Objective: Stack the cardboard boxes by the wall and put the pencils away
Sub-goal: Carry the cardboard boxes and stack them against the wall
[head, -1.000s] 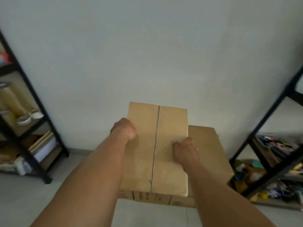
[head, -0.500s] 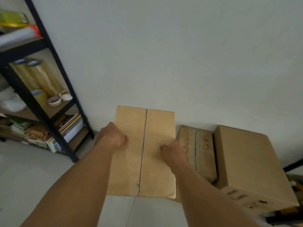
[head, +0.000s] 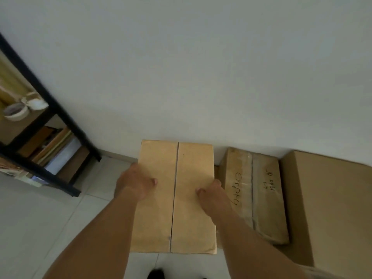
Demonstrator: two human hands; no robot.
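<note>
Head view, looking down: front and centre is a plain cardboard box (head: pixel 175 196), matte tan, long and rectangular, with two top flaps meeting in a straight dark seam down the middle. No tape or print shows on that top face, and the corners look crisp.

The left hand (head: pixel 136 183) is clamped on the box's left edge, thumb lying on top and the other fingers curled over the side out of sight. The right hand (head: pixel 211 193) does the same on the right edge, thumb tip on the top face and the rest wrapped round the side. So the hands are well apart, one on each long side. The box sits between them in front of the white wall (head: pixel 201 67), its far end close to the skirting. I can't tell whether its underside rests on anything.

Just to its right is a taped box (head: pixel 255 194), lower and more battered, with shiny clear tape along the seam and dark handwriting on both flaps. Touching that one on the right is a big smooth carton (head: pixel 332 208), taller and browner.

The floor (head: pixel 50 218) is pale grey tile with thin grout lines. On the left there's a black metal shelving unit (head: pixel 50 109) holding blurry tape rolls (head: pixel 15 111) and flat stacked boards (head: pixel 52 146) lower down
</note>
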